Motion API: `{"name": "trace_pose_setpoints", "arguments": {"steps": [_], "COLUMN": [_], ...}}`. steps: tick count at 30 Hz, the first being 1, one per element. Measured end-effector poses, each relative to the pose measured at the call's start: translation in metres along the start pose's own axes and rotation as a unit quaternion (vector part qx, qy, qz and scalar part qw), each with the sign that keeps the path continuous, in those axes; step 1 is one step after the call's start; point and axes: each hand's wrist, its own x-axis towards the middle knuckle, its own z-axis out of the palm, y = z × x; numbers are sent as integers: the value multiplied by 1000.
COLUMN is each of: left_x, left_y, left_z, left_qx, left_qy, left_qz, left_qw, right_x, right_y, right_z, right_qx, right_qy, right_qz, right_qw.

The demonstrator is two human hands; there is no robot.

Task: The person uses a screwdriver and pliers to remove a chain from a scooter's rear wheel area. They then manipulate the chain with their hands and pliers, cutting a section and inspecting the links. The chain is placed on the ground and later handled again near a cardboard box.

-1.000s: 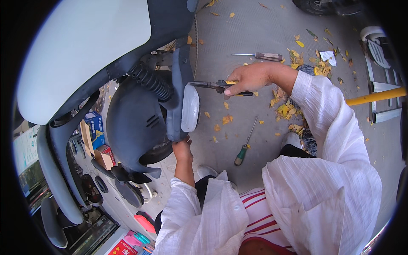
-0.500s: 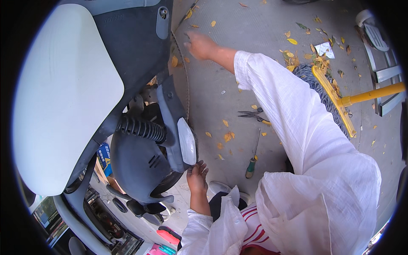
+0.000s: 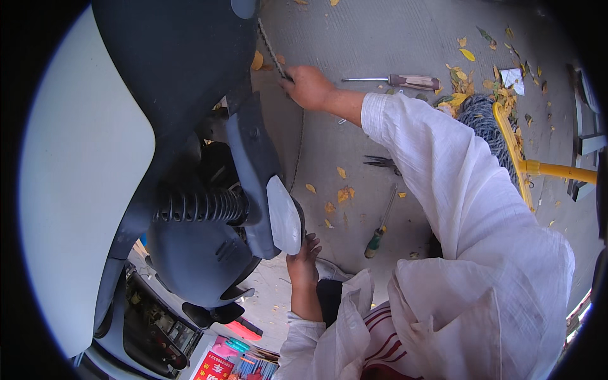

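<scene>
My right hand (image 3: 304, 86) is closed round a thin dark chain or cord (image 3: 272, 50) hanging beside the scooter's dark body panel (image 3: 183, 57). My left hand (image 3: 303, 263) is at the lower end of the grey fork cover (image 3: 250, 164), just under its pale oval piece (image 3: 284, 215), fingers curled on something I cannot make out. A black coil spring (image 3: 199, 206) and rounded mudguard (image 3: 190, 259) lie left of that cover. Pliers (image 3: 380, 163), partly hidden by my right sleeve, and a green-handled screwdriver (image 3: 373, 244) lie on the ground.
A brown-handled screwdriver (image 3: 411, 81) lies above my right arm. A yellow-handled mop (image 3: 563, 171), dry leaves (image 3: 467, 55), a white paper (image 3: 512, 81) and a metal frame (image 3: 586, 152) are to the right. Colourful packages (image 3: 228, 354) sit at lower left.
The pliers went from my right hand to the ground. My right hand moved up and left onto the cord. The scooter fills more of the left side as the view shifted.
</scene>
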Motion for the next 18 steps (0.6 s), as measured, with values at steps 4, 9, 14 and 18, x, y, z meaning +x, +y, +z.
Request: {"name": "trace_pose_setpoints", "arguments": {"steps": [4,9,14,18], "left_x": [7,11,18,32], "left_y": [1,-3,-21,-55], "left_z": [0,10,6,-16], "left_qx": [3,20,56,55], "left_qy": [-10,-32,-33,72], "left_qz": [-7,8,-16,-49], "left_qw": [1000,999,998,995], "right_x": [-67,-207,-256,-236], "right_y": [11,10,5,1], "right_z": [8,50,40,1], "right_qx": [-38,-10,93,0], "right_qy": [-209,-452,-446,-510], "right_qz": [35,-1,14,32], "right_qw": [977,892,890,859]}}
